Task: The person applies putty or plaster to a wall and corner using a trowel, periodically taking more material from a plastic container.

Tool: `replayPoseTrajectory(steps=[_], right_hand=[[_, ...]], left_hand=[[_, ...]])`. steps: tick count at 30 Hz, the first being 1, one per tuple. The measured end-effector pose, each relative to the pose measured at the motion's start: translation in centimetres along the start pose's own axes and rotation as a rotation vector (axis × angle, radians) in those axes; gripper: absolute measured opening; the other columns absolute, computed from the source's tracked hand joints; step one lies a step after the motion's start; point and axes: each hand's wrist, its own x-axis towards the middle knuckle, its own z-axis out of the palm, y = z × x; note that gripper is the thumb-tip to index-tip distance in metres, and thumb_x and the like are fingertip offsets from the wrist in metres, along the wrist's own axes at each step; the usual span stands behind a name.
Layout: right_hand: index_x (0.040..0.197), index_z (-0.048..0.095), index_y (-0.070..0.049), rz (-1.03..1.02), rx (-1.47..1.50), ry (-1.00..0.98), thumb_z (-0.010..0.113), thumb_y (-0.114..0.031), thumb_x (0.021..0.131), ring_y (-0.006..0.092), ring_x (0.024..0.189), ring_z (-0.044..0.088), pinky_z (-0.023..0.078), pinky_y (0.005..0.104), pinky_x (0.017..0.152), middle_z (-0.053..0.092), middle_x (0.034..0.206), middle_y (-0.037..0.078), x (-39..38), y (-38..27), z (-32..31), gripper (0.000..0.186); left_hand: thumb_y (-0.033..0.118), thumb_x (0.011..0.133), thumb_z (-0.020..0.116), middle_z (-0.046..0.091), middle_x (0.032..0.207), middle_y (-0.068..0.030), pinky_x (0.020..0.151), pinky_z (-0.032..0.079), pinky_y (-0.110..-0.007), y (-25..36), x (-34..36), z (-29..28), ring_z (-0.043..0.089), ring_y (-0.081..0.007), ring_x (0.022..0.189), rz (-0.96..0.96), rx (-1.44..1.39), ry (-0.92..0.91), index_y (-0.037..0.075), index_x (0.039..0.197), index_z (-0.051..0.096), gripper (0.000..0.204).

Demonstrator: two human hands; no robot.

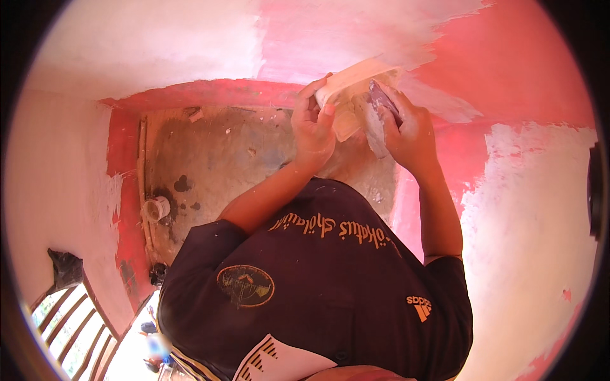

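My left hand (314,124) grips a wide, pale yellow flat tool (352,81), like a putty spreader, held up near the pink and white painted wall (457,63). My right hand (406,130) is closed on a dark purplish handle (384,98), part of a tool with a pale, paste-smeared blade that lies close against the yellow tool. Whether the two tools touch is hard to tell.
Below are a stained floor (235,146), a white bucket (156,208) and long poles (142,171) along the left edge. Side walls are patchy pink and white. At lower left are a barred opening (71,324) with dark material above it, and a blurred figure (155,346).
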Motion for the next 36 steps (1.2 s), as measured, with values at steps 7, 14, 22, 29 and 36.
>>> replayPoseTrajectory(steps=[7, 14, 22, 29, 36], right_hand=[[0.126, 0.064, -0.007, 0.056, 0.071, -0.151, 0.056, -0.012, 0.09, 0.038, 0.086, 0.068, 0.052, 0.0402, 0.077, 0.069, 0.1, 0.022, 0.5, 0.0, -0.2, 0.037], [0.124, 0.065, -0.003, 0.072, 0.212, -0.16, 0.057, -0.01, 0.089, 0.0351, 0.096, 0.068, 0.053, 0.0382, 0.085, 0.07, 0.109, 0.02, -0.4, 1.5, -0.2, 0.036], [0.129, 0.061, 0.002, 0.177, 0.385, -0.203, 0.06, 0.001, 0.091, 0.0138, 0.102, 0.064, 0.052, 0.0289, 0.089, 0.069, 0.114, 0.012, -2.6, 5.4, -2.2, 0.037], [0.13, 0.061, 0.001, 0.314, 0.894, -0.163, 0.062, 0.002, 0.091, 0.0123, 0.096, 0.064, 0.053, 0.0272, 0.082, 0.071, 0.11, 0.01, -5.5, 10.3, -4.0, 0.039], [0.136, 0.055, 0.003, 0.566, 1.155, 0.024, 0.06, -0.002, 0.096, 0.0088, 0.092, 0.064, 0.052, 0.023, 0.08, 0.068, 0.114, 0.007, -10.8, 17.1, -6.6, 0.041]], left_hand=[[0.011, 0.099, 0.059, 0.052, 0.141, -0.0168, 0.11, 0.04, -0.035, -0.1, -0.1, -0.3, 0.051, -0.0222, 0.128, -0.011, 0.016, 0.002, -0.001, 0.137, 0.046, 0.042], [0.01, 0.099, 0.059, 0.054, 0.138, -0.0149, 0.108, 0.041, -0.033, -1.0, -0.8, 0.7, 0.053, -0.0198, 0.125, -0.027, 0.113, 0.003, 0.0, 0.136, 0.047, 0.04], [0.015, 0.101, 0.057, 0.056, 0.134, -0.0133, 0.105, 0.042, -0.033, -2.8, -2.8, 3.6, 0.054, -0.0188, 0.122, -0.145, 0.224, 0.03, -0.002, 0.135, 0.048, 0.039], [0.02, 0.104, 0.052, 0.058, 0.132, -0.0124, 0.105, 0.042, -0.034, -6.0, -4.3, 6.1, 0.054, -0.0193, 0.121, -0.19, 0.19, 0.051, -0.003, 0.133, 0.05, 0.037], [0.036, 0.106, 0.048, 0.058, 0.13, -0.0095, 0.102, 0.047, -0.039, -8.2, -5.5, 8.3, 0.056, -0.0206, 0.12, -0.411, 0.109, 0.096, 0.003, 0.133, 0.051, 0.043]])
